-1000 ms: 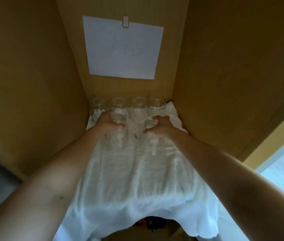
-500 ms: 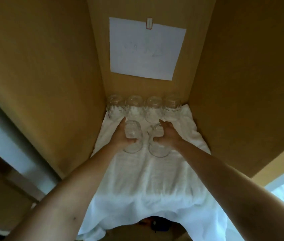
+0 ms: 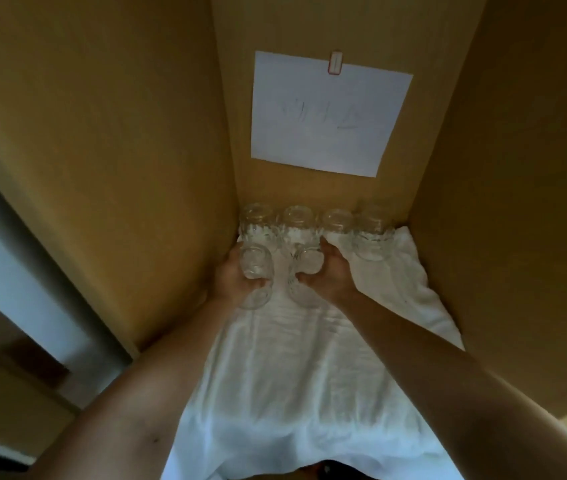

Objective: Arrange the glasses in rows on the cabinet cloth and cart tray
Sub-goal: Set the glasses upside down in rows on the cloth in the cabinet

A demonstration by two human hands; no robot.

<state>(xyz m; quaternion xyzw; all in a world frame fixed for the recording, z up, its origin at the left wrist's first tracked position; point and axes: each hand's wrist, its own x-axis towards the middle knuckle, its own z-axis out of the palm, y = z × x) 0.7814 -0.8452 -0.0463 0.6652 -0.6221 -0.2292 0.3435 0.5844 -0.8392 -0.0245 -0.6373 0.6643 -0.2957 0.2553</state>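
Observation:
Inside a wooden cabinet a white cloth (image 3: 310, 375) covers the shelf. Several clear glasses stand upside down in a row along the back wall (image 3: 372, 233). In front of that row, at the left, my left hand (image 3: 232, 277) grips a clear glass (image 3: 256, 268), close to the left cabinet wall. Beside it my right hand (image 3: 334, 271) grips a second clear glass (image 3: 306, 268). Both held glasses sit low over the cloth; whether they touch it I cannot tell.
A white paper sheet (image 3: 327, 116) is clipped to the cabinet's back wall. Wooden side walls (image 3: 119, 168) close in the shelf left and right. The cloth's front edge hangs over the shelf. A grey door frame (image 3: 15, 254) lies outside at the left.
Both hands have shifted left with their glasses, toward the left wall and nearer the back row. The view has also swung.

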